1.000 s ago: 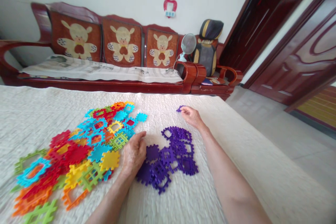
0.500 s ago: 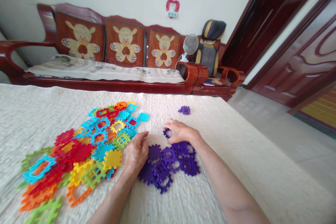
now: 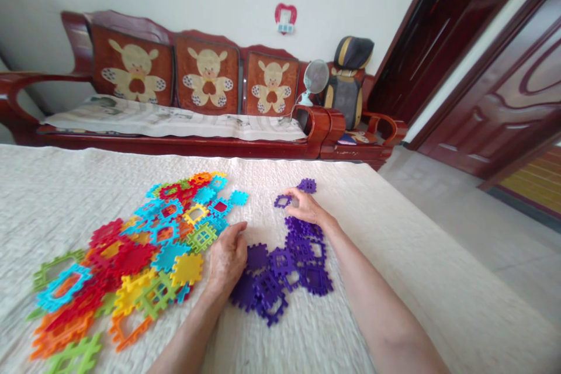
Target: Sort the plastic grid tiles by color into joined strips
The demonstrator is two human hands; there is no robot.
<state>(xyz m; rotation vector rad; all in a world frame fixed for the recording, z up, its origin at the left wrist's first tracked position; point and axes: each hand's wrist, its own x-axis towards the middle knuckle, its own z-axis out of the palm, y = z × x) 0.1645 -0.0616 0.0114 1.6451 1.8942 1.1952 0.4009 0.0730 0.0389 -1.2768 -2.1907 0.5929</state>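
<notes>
My right hand (image 3: 304,207) pinches the right edge of a purple interlocking plastic frame (image 3: 283,201) with an open middle. Just behind it a small purple window piece (image 3: 308,186) lies on the white bedspread (image 3: 394,245). Nearer to me, below that hand, purple toothed plates and frames (image 3: 302,248) overlap in a loose heap. My left hand (image 3: 228,254) rests beside the heap's left edge, index finger stretched forward and thumb a little apart. Nothing shows in it, though its lower fingers are hidden.
A wide spread of red, blue, yellow, green and orange interlocking pieces (image 3: 135,257) lies left of my left hand. Beyond the bedspread's far edge stands a wooden sofa (image 3: 175,149) with bear cushions (image 3: 208,76). A small fan (image 3: 315,77) and a padded chair (image 3: 346,93) are at its right.
My right hand has moved away from me with the purple frame, from the heap's upper edge to near the separate purple piece. My left hand has stayed in place.
</notes>
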